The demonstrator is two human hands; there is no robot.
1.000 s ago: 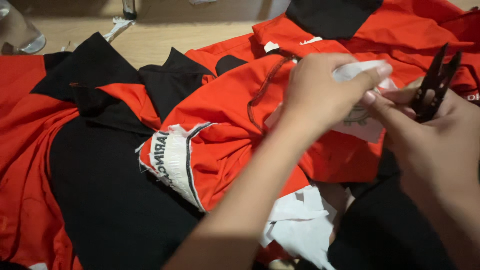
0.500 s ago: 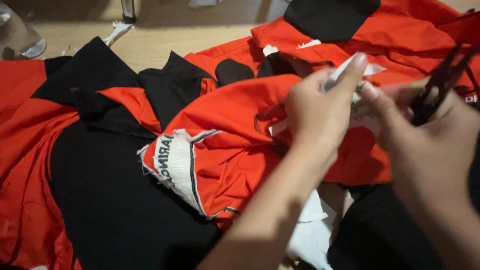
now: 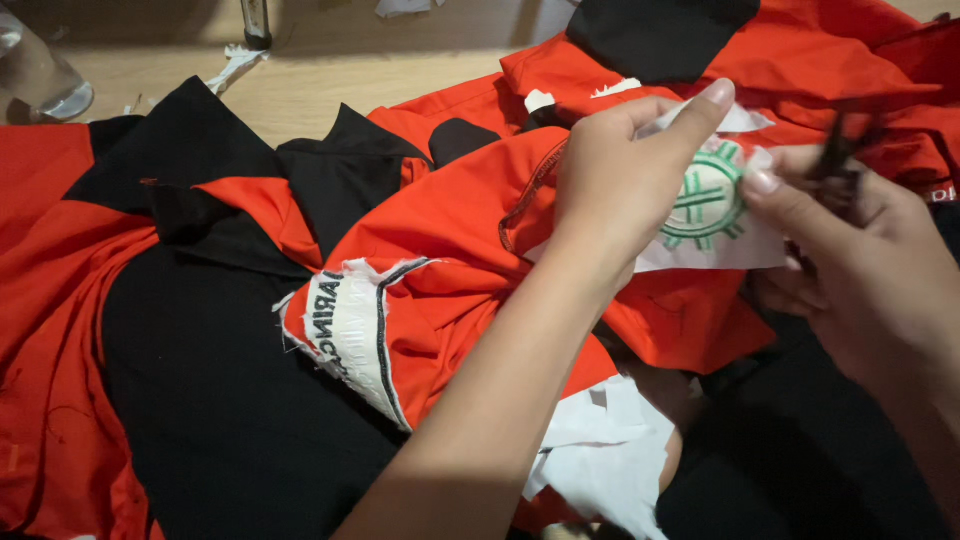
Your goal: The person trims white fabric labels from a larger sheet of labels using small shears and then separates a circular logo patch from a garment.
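The left hand [image 3: 615, 185] pinches a thin white backing sheet [image 3: 715, 235] bearing a round green embroidered emblem [image 3: 705, 205], atop smooth orange-red and black garment fabric [image 3: 440, 230]. The right hand [image 3: 855, 270] grips small dark, blurred scissors [image 3: 835, 155]. A clear glass [image 3: 40, 75] stands on the wooden table [image 3: 330, 85].

So the garment [image 3: 440, 240] under the hands is bright orange-red with solid black panels, and a narrow dark stitch line runs along one seam. The white backing patch [image 3: 715, 235] carries a round green embroidered emblem [image 3: 700, 200] with crossed bars inside a ring. Another white strip [image 3: 345, 330] has black lettering and a black stripe. Pale wooden table [image 3: 330, 80], clear glass [image 3: 40, 75].
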